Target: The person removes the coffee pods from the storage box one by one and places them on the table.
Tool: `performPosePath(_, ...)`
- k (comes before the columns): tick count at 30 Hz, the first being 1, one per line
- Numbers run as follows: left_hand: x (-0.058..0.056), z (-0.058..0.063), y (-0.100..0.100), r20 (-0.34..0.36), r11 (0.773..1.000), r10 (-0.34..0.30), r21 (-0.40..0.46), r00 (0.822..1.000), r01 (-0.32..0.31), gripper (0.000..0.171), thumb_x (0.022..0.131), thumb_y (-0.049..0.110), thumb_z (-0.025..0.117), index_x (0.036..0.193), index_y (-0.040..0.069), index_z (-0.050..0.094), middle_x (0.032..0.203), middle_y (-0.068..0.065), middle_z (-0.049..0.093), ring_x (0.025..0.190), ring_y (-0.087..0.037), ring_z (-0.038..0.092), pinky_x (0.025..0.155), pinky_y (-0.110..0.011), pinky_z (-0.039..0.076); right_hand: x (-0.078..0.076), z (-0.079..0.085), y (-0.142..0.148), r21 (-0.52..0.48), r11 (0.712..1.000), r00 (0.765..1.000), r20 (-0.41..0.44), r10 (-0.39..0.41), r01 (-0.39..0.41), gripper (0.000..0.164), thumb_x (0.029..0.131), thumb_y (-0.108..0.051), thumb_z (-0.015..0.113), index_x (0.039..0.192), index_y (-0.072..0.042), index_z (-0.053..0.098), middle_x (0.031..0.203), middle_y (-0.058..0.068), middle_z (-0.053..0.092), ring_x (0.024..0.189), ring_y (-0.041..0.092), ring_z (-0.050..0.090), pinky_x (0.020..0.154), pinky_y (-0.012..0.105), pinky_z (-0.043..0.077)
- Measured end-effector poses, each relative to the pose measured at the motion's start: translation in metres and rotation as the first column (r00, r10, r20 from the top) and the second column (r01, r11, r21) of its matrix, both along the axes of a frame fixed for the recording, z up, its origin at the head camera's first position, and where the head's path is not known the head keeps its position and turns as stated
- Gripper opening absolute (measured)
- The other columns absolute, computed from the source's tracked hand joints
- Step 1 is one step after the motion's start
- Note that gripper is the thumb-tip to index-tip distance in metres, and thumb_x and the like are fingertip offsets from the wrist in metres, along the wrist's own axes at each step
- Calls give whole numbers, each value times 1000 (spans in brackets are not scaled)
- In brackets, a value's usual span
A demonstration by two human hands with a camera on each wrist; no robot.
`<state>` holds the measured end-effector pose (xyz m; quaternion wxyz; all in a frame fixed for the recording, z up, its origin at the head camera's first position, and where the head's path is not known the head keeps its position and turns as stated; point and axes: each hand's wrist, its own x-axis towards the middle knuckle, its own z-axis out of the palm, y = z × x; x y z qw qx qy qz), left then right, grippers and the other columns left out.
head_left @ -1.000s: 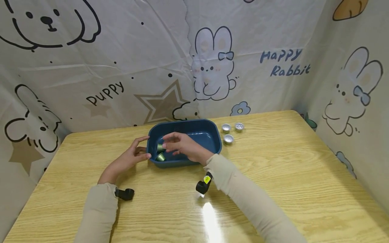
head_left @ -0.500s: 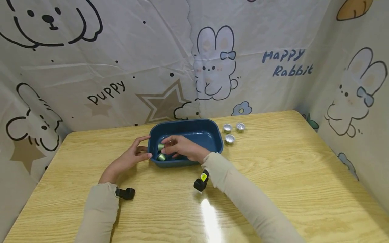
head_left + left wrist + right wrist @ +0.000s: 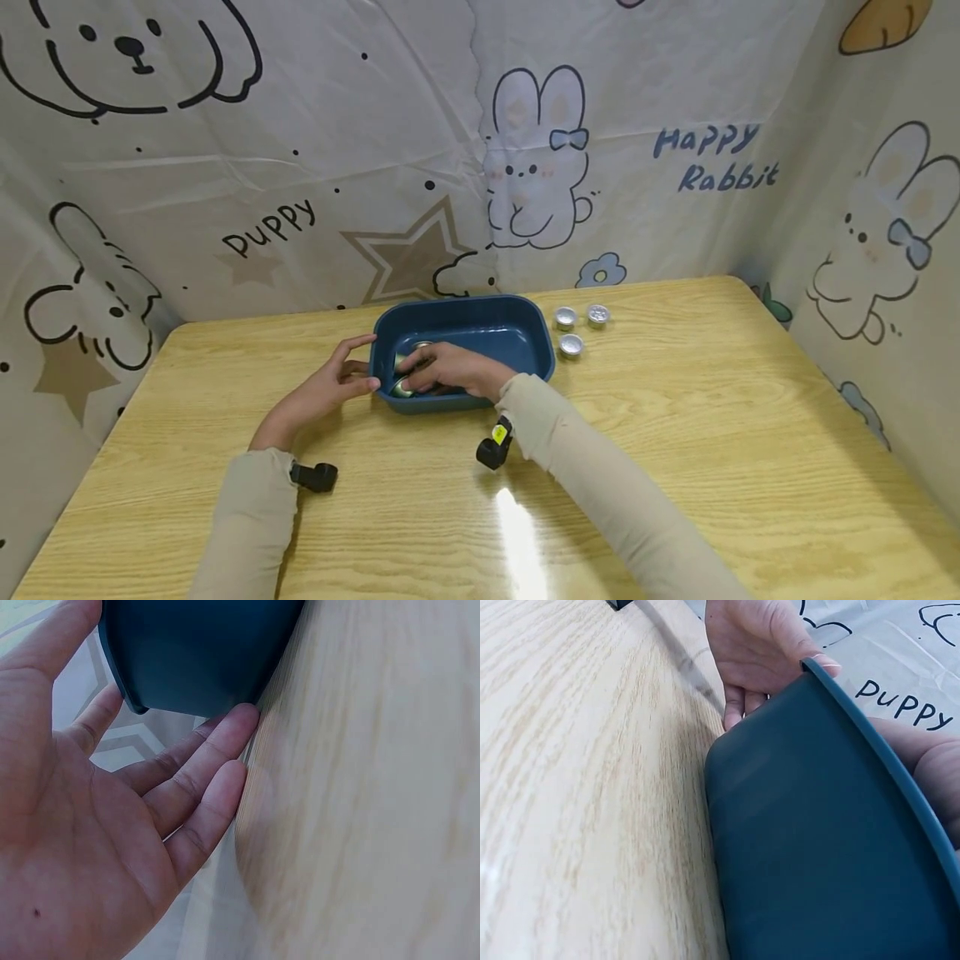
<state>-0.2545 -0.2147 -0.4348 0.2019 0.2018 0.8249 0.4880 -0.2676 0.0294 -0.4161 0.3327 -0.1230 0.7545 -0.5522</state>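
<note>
A dark blue rectangular plastic basin (image 3: 517, 307) stands on the wooden table. My left hand (image 3: 318, 390) rests against its left end, fingers spread, with the index finger and thumb at the rim. In the left wrist view, the fingers (image 3: 225, 742) lie along the basin's lower wall. My right hand (image 3: 457, 368) reaches down inside the left half of the basin, fingers bent. At its fingertips lie a green coffee capsule (image 3: 400, 363) and a second green capsule (image 3: 402, 388). Part of another capsule (image 3: 422, 343) shows behind the fingers. I cannot tell whether the right fingers grip one.
Right of the basin, three silver-topped capsules stand on the table: a near capsule (image 3: 571, 346), a back-left capsule (image 3: 566, 317) and a back-right capsule (image 3: 597, 315). A printed cloth (image 3: 420, 108) hangs along the table's back and sides.
My right hand has sunk lower into the basin, its fingertips now right at the green capsules. The near green capsule appears turned. The left hand stays at the basin's end.
</note>
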Motion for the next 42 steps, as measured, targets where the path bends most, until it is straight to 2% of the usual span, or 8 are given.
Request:
performPosePath(5,0,1,0,8,1000,2,-2,1000,-2,72,99,29,56,154,22,9,139,-28,47,127,-41,50,107,-61,32,-2,-4,-1,29,999,999,-30,29,-28,39,89,-21,70,126,-13,62,116,2,63,95,12,62,79,26,52)
performPosePath(11,0,-1,0,-2,1000,3,-6,1000,-3,73,99,29,56,154,22,9,137,-29,48,126,-42,50,106,-61,33,-3,-7,-4,72,995,993,-90,72,-66,36,89,-19,69,124,-11,62,99,-1,63,83,11,58,69,22,48)
performPosePath(17,1,-2,-2,-2,1000,7,-10,1000,-7,73,99,26,56,154,20,9,138,-30,46,128,-42,47,106,-60,33,-3,-8,-10,91,994,994,-83,67,-60,33,89,-17,69,120,-9,63,89,-2,61,76,12,55,64,23,45)
performPosePath(23,-1,-2,-1,-12,1000,4,-3,1000,-4,72,99,27,55,154,22,9,135,-29,49,125,-40,49,106,-59,35,-4,-7,-12,107,994,994,-97,45,-34,28,89,-14,69,116,-6,64,90,0,62,75,12,55,65,22,45)
performPosePath(31,-2,-2,0,-23,1000,0,-22,1000,0,71,99,27,55,154,20,9,131,-28,52,122,-38,51,105,-58,36,-4,-9,-12,148,988,986,-153,69,-46,21,89,-15,70,106,-5,65,93,0,62,78,11,56,69,22,46)
performPosePath(42,-3,-4,0,-18,1000,-8,-8,1000,8,71,100,26,55,154,19,10,128,-27,55,119,-32,53,105,-56,37,-1,-6,-12,183,980,976,-185,115,-81,11,92,-6,63,102,-1,65,100,11,69,85,12,61,77,22,48)
